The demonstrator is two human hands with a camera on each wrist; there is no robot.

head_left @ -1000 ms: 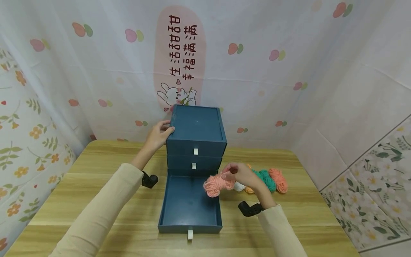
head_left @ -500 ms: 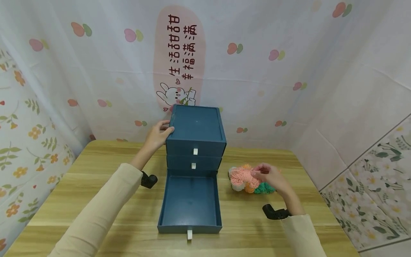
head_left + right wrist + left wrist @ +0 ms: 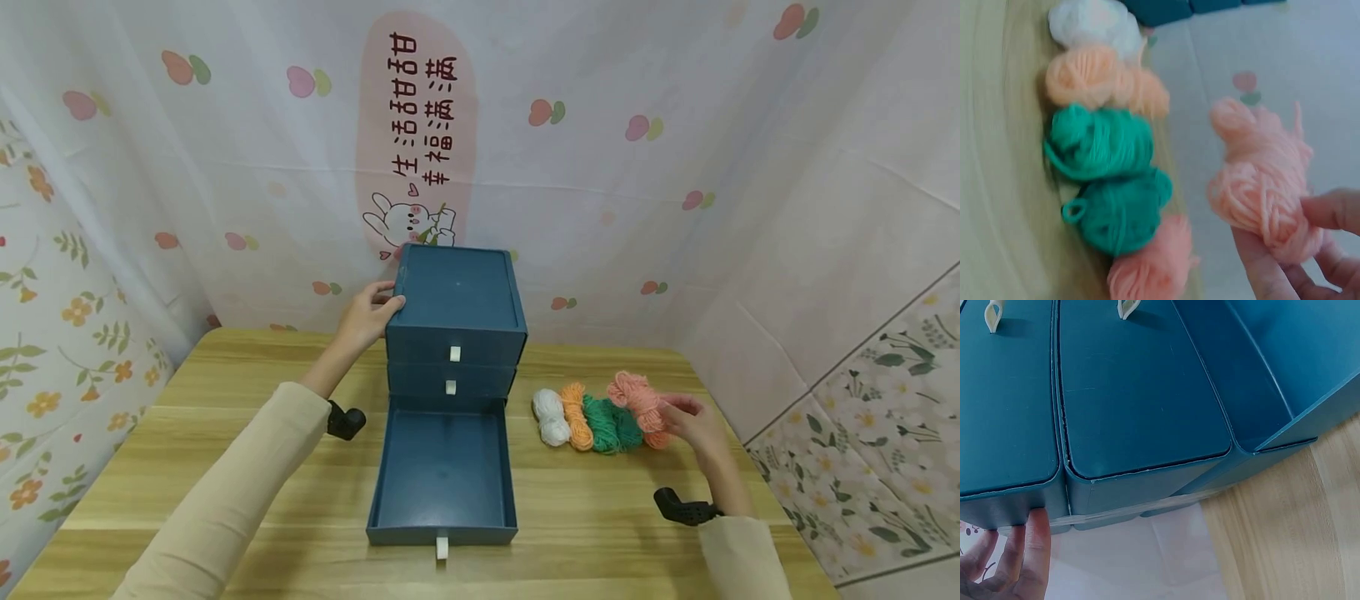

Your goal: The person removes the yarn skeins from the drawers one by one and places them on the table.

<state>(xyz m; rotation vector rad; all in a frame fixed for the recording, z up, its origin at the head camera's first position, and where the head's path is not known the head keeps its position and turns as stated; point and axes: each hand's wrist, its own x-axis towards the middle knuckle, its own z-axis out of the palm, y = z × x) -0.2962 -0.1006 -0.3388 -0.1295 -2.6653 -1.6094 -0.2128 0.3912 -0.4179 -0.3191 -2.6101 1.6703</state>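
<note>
My left hand rests on the upper left edge of a dark blue drawer cabinet, thumb on top. In the left wrist view its fingers lie straight against the cabinet's side. The bottom drawer is pulled out and holds nothing; two drawers above it are closed. On the right, my right hand pinches a pink yarn skein between thumb and fingers, held up over the row's right end. That row has a white skein, an orange skein, two green skeins and a coral skein, partly hidden.
A wooden table carries everything. Behind it hangs a white printed curtain, close to the cabinet's back. Patterned cloth flanks the table on both sides. The drawer's white pull tab juts toward the front.
My right hand has carried the pink skein rightward, from over the open drawer, past the row, to its right end. The left hand stays on the cabinet.
</note>
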